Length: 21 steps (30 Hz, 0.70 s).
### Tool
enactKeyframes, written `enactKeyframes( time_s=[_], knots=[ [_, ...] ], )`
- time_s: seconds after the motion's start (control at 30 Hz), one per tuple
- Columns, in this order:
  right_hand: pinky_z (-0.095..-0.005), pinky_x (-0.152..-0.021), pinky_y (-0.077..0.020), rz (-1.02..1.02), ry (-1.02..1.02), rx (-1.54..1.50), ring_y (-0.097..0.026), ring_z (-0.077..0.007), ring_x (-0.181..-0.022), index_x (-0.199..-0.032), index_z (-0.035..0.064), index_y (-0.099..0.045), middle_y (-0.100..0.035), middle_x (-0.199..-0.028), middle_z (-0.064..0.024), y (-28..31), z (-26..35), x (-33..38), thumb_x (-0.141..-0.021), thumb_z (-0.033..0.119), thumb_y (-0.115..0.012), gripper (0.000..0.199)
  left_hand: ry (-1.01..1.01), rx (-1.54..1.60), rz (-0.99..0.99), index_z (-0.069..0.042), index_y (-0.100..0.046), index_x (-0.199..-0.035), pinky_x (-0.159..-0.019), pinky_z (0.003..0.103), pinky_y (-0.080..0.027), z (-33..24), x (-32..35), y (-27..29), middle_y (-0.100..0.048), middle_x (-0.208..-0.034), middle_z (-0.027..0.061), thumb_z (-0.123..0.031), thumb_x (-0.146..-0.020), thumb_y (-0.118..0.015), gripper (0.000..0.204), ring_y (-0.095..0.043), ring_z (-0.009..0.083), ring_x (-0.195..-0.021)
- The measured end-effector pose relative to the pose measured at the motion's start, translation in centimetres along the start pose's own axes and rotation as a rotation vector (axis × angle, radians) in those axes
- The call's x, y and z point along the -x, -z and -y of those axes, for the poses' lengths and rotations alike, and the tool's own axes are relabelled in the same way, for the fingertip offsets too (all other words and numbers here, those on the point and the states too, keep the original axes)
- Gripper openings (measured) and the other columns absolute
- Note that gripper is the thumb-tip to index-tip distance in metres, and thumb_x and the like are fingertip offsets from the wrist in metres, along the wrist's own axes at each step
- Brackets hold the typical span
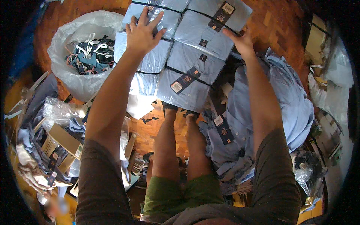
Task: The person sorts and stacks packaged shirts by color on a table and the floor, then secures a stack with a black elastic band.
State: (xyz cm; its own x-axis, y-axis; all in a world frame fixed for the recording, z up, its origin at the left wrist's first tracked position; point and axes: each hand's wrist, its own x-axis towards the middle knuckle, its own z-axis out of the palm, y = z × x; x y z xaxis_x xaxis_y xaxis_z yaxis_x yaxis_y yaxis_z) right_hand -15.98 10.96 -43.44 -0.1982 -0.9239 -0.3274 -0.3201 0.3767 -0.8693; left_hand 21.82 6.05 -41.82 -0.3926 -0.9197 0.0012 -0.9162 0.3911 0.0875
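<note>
As the person stood on the parquet floor [285, 33] in green shorts, bare legs and dark footwear directly below the camera, both arms stretched forward to a block of folded light-blue shirts [187, 63] sealed in clear bags and tied with dark straps. A loose heap of unbagged blue shirts [270, 112] with dark hang tags lay just to the right of the legs, and flat cardboard and crumpled plastic wrapping [60, 112] were piled to the left. Farther out, the left hand [141, 34] lay open, fingers spread, palm pressed flat on the top of the left column of bagged shirts (gripping nothing). The right hand [241, 42] clasped the right edge of the block, thumb on the top face of a shirt pack and fingers curled out of sight beneath. Beyond the left arm, a large clear plastic sack [75, 48] sat open on the floor, holding a tangle of dark and white fabric scraps.
</note>
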Motion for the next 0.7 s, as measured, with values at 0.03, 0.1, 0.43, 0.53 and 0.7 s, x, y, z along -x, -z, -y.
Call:
enactKeyframes(
  time_s=[0.03,0.1,0.43,0.53,0.7],
  knots=[
    [-0.0368,-0.107,-0.0475,-0.044,0.035,-0.047,-0.059,-0.0262,-0.123,-0.153,-0.0014,-0.018,-0.055,-0.137,-0.019,0.3,-0.4,-0.1,-0.071,0.03,-0.096,0.118,-0.006,-0.002,0.008,-0.048,-0.045,-0.151,-0.109,0.067,-0.036,-0.4,-0.5,0.1,-0.035,-0.164,0.0134,-0.06,-0.093,-0.062,0.061,-0.042,0.0581,-0.134],
    [-0.0388,-0.109,-0.046,-0.099,0.077,-0.077,-0.057,-0.0287,-0.126,-0.156,-0.0008,-0.005,-0.05,-0.143,-0.0216,1.0,-1.1,-0.1,-0.069,0.034,-0.097,0.132,-0.012,0.068,0.015,-0.046,-0.049,-0.148,-0.111,0.069,-0.033,-1.2,-1.0,0.3,-0.035,-0.163,0.013,-0.057,-0.093,-0.063,0.059,-0.039,0.0591,-0.136],
    [-0.0409,-0.11,-0.0431,0.151,-0.417,-0.263,-0.054,-0.0297,-0.13,-0.151,0.0012,-0.034,-0.05,-0.148,-0.014,0.9,3.5,-1.4,-0.072,0.039,-0.095,0.107,0.025,0.21,-0.125,-0.033,-0.047,-0.152,-0.108,0.055,-0.042,-0.3,-2.4,1.2,-0.058,-0.145,0.0111,-0.037,-0.096,-0.066,0.06,-0.056,0.0446,-0.125],
    [-0.041,-0.108,-0.0427,0.115,-0.38,-0.387,-0.054,-0.0277,-0.129,-0.144,0.0032,-0.049,-0.055,-0.144,-0.0108,0.3,-0.4,-2.1,-0.074,0.04,-0.093,0.09,0.063,0.253,-0.046,-0.028,-0.046,-0.153,-0.105,0.054,-0.045,-0.1,-3.4,1.7,-0.062,-0.14,0.0083,-0.032,-0.094,-0.068,0.064,-0.059,0.0444,-0.117],
    [-0.0391,-0.106,-0.0432,0.081,-0.366,-0.361,-0.055,-0.0248,-0.127,-0.142,0.0024,-0.051,-0.059,-0.138,-0.0099,-0.5,0.8,-0.9,-0.075,0.039,-0.092,0.087,0.126,0.361,0.05,-0.016,-0.049,-0.15,-0.104,0.051,-0.045,-0.1,-3.6,4.1,-0.061,-0.132,0.0187,-0.024,-0.086,-0.074,0.069,-0.059,0.0415,-0.117]
  ],
)
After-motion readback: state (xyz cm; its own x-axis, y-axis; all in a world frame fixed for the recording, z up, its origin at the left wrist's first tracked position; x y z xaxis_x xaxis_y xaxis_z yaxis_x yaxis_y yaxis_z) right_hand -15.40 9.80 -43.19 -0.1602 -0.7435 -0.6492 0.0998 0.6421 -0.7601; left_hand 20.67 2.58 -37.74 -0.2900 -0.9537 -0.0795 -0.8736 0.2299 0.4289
